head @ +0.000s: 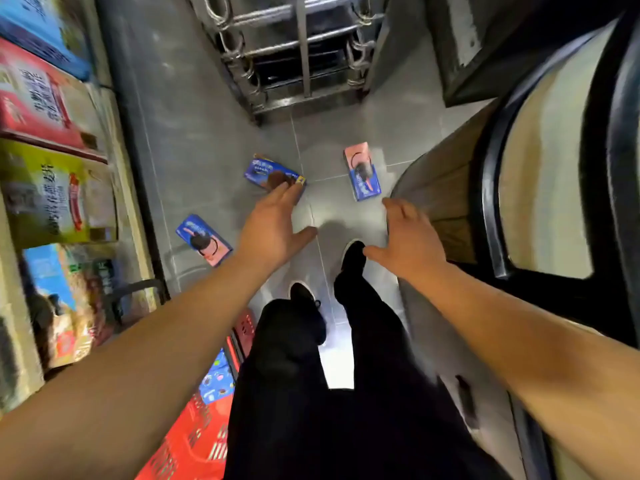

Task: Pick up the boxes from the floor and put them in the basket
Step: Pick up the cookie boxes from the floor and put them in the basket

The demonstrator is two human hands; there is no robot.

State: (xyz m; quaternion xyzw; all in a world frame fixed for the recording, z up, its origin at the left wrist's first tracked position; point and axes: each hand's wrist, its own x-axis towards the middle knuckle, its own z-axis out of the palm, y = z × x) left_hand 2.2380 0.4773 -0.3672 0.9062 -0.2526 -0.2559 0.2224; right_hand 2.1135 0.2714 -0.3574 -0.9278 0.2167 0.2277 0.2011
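Basket (194, 441) first: it is red plastic with holes in its sides, and it sits low on the floor by the person's left leg. One blue box (215, 377) with cookie pictures lies inside it. The leg hides much of the basket, so I cannot tell if more is in there.

Three boxes lie flat on the gray floor (194, 133). A blue box with a brown cookie (268, 172) lies ahead. A blue and pink box (362, 171) lies to its right, near a big wooden barrel (446, 202). Another blue and pink box (203, 239) lies to the left, near the shelf (131, 209) full of big colorful boxes.

The left hand (273, 226) is spread wide, with its fingertips over the near end of the brown cookie box. It may be touching the box, but the blur makes that hard to say. The right hand (408, 237) is spread too and holds nothing. A stack of metal racks (298, 53) stands farther ahead.
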